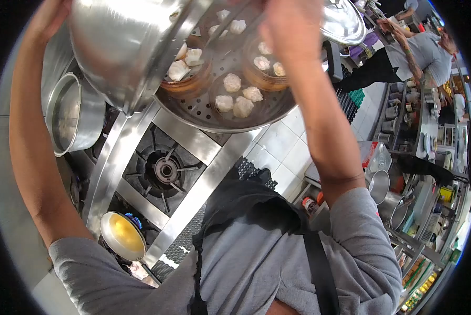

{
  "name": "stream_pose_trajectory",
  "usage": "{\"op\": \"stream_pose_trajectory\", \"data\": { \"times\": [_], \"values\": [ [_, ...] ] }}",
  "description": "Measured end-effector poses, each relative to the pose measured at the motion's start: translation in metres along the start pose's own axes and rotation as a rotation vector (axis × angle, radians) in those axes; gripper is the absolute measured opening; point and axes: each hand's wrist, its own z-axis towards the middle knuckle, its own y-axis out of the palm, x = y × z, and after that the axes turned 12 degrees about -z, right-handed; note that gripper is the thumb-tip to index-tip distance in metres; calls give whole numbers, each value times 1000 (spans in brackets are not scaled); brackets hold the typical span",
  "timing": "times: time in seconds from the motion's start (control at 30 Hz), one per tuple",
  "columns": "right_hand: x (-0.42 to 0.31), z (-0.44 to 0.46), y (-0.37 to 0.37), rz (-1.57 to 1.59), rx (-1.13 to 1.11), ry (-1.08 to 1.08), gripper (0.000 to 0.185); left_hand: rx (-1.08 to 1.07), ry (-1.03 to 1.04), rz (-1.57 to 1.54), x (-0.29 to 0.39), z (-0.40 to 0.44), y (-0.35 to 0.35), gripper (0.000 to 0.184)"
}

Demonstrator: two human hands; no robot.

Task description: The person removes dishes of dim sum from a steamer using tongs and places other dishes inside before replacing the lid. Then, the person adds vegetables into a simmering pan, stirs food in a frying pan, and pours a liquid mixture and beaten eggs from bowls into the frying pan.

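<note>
A large domed steel lid (120,47) is tilted up over the left side of a perforated steamer tray (193,113). My left hand (50,18) is at the lid's far-left side, its fingers cut off by the frame edge; the raised lid appears to be in its grip. Over the tray's right part is my right hand (293,26), smeared by motion, so its fingers cannot be made out. Round steamer baskets (185,89) hold pale dumplings (178,70). Several open-topped dumplings (243,106) sit in a group near the tray's front.
A gas burner (166,169) lies in front of the steamer. A frying pan (122,236) with yellow contents stands by a blue flame at lower left. There is a deep pot (75,115) at left and another shiny lid (343,21) at upper right. A person (419,55) stands beyond.
</note>
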Motion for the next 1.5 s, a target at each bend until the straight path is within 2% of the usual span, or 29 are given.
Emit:
{"op": "stream_pose_trajectory", "data": {
  "times": [0.1,0.17,0.27,0.3,0.37,0.4,0.43,0.5,0.6,0.7,0.8,0.83,0.9,1.0,1.1,1.23,1.3,1.33,1.37,1.43,1.47,1.5],
  "values": [
    [-8,31,-19,179,68,-170,66,-57,-203,-101,-9,32,-46,33],
    [-12,42,-21,-26,205,-103,64,-62,-173,-138,-10,27,-38,33],
    [45,73,-29,-283,178,-163,61,-17,-105,-68,-3,11,-14,35],
    [54,76,-30,-277,133,-181,60,9,-79,-23,-2,11,-10,35],
    [70,80,-27,-265,36,-210,57,-116,-186,-94,-2,24,-30,38],
    [76,83,-23,-219,19,-164,55,-178,-243,-128,-3,28,-37,39],
    [83,84,-22,-213,12,-169,54,-158,-205,-134,-9,29,-43,39],
    [87,80,-18,-200,-5,-174,53,-117,-135,-143,-5,16,-20,40],
    [99,78,-4,-69,-25,-33,51,23,-99,-134,-8,12,-16,39],
    [110,81,6,-134,13,-31,47,43,-104,-112,0,7,-2,38],
    [110,96,8,-345,88,53,48,-37,-158,-200,-4,15,-18,35],
    [109,99,7,-297,125,79,49,-25,-126,-162,-6,15,-20,35],
    [101,102,7,-201,193,132,50,2,-66,-85,-7,10,-16,34],
    [100,119,-5,-29,210,-44,54,-143,-346,-88,-48,61,-139,43],
    [68,128,-23,-164,238,-119,57,-241,-267,-18,-45,60,-133,45],
    [-2,112,-38,-176,293,-133,64,-124,-241,-103,-24,45,-88,40],
    [-30,100,-52,-93,177,-90,62,-57,-234,-139,-9,28,-58,37],
    [-34,101,-53,59,137,-106,58,-113,-193,-94,-1,17,-41,40],
    [-37,98,-53,72,121,-93,58,-171,-151,-51,7,5,-22,44],
    [-46,83,-56,93,97,-70,56,-186,-143,-2,-2,12,-34,47],
    [-62,69,-50,80,89,26,58,-144,-178,2,-23,33,-71,47],
    [-57,66,-50,65,66,18,59,-103,-213,5,-44,52,-107,47]
  ]
}}
